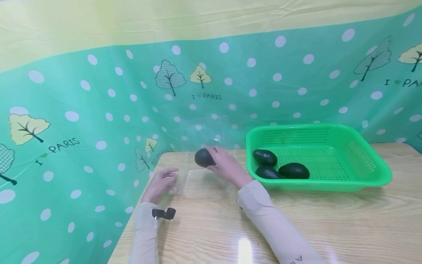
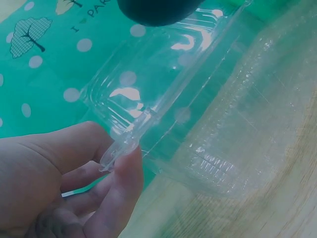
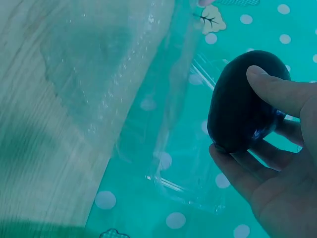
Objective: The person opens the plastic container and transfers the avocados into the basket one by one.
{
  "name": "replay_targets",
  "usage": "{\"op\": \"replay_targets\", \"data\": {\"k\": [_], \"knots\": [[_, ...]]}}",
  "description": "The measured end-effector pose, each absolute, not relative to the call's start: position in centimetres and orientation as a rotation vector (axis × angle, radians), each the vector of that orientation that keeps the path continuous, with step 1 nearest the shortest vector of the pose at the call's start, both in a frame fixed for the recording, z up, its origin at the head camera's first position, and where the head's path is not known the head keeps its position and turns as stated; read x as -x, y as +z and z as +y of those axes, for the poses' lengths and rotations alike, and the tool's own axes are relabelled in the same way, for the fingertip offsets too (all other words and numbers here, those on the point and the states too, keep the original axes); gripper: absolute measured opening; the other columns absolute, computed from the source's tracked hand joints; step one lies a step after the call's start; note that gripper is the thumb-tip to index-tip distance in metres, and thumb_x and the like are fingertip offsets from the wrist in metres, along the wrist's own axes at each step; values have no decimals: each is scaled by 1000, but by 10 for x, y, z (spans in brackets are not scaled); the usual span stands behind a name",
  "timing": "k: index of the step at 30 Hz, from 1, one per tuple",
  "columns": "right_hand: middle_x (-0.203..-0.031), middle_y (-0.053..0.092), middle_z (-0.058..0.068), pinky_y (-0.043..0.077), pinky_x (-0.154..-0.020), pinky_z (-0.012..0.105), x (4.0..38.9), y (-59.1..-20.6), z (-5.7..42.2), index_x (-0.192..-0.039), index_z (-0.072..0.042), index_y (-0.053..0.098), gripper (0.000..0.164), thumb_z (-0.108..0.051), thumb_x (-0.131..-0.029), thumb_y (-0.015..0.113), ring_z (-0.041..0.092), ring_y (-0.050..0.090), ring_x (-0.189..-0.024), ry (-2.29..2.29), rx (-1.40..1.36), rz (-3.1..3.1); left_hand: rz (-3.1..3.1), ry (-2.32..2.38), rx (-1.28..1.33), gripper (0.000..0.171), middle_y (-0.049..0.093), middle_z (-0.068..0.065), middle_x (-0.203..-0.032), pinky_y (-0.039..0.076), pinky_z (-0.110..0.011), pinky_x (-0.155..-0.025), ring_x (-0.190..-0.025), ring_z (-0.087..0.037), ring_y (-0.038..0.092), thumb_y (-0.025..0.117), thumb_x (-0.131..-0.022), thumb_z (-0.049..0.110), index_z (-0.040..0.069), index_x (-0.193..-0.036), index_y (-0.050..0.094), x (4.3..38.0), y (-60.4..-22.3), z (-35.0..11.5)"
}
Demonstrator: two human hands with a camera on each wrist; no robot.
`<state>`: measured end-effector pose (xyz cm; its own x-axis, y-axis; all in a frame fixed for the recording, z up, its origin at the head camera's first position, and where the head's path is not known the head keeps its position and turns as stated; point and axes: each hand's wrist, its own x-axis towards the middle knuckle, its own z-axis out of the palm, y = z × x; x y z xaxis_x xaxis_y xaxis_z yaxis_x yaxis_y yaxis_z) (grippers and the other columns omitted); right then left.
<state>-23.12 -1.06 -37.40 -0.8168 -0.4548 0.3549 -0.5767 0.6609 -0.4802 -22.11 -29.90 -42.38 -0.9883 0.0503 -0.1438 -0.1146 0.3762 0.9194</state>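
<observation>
My right hand (image 1: 228, 167) grips a dark avocado (image 1: 203, 158), held above a clear plastic clamshell box (image 1: 199, 185). Thumb and fingers wrap around the avocado (image 3: 242, 104) in the right wrist view. The box stands with its lid raised at the back, against the curtain. On its left side my left hand (image 1: 160, 185) pinches the rim; the left wrist view shows thumb and finger on the clear plastic edge (image 2: 131, 136). Several dark avocados, among them one at the front (image 1: 294, 171), lie at the left end of a green plastic basket (image 1: 372, 176).
The wooden table (image 1: 211, 227) carries the box and, to its right, the basket. A green curtain (image 1: 99, 154) with dots and trees hangs behind the table and along its left side. A black strap (image 1: 163, 213) sits on the left sleeve.
</observation>
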Motion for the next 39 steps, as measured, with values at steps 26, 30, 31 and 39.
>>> {"op": "replay_targets", "data": {"k": [26, 30, 31, 39], "knots": [[-146, 47, 15, 43, -111, 48, 221, -359, 44, -151, -14, 38, 67, -20, -93, 71, 31, 45, -136, 935, -655, -2709, 2487, 1658, 31, 51, 54, -26, -133, 59, -34, -81, -99, -30, 63, 59, -94, 10, 5, -144, 49, 221, -423, -301], [-145, 48, 14, 45, -109, 48, 221, -358, 50, -151, -14, 39, 68, -20, -91, 72, 30, 47, -134, 934, -630, -2705, 2492, 1653, 28, 51, 54, -25, -133, 59, -32, -80, -94, -30, 65, 59, -94, 10, 5, -144, 49, 222, -423, -303], [-144, 48, 13, 45, -109, 48, 221, -358, 52, -151, -14, 39, 68, -20, -91, 73, 30, 47, -134, 935, -624, -2705, 2494, 1652, 27, 51, 54, -25, -133, 59, -32, -80, -94, -31, 65, 59, -94, 10, 5, -144, 49, 222, -423, -303], [-145, 48, 15, 44, -109, 51, 218, -358, 67, -151, -12, 38, 70, -19, -91, 73, 32, 45, -135, 967, -590, -2693, 2486, 1658, 27, 50, 55, -25, -132, 59, -32, -81, -100, -32, 63, 60, -95, 11, 5, -143, 49, 221, -424, -302]]}}
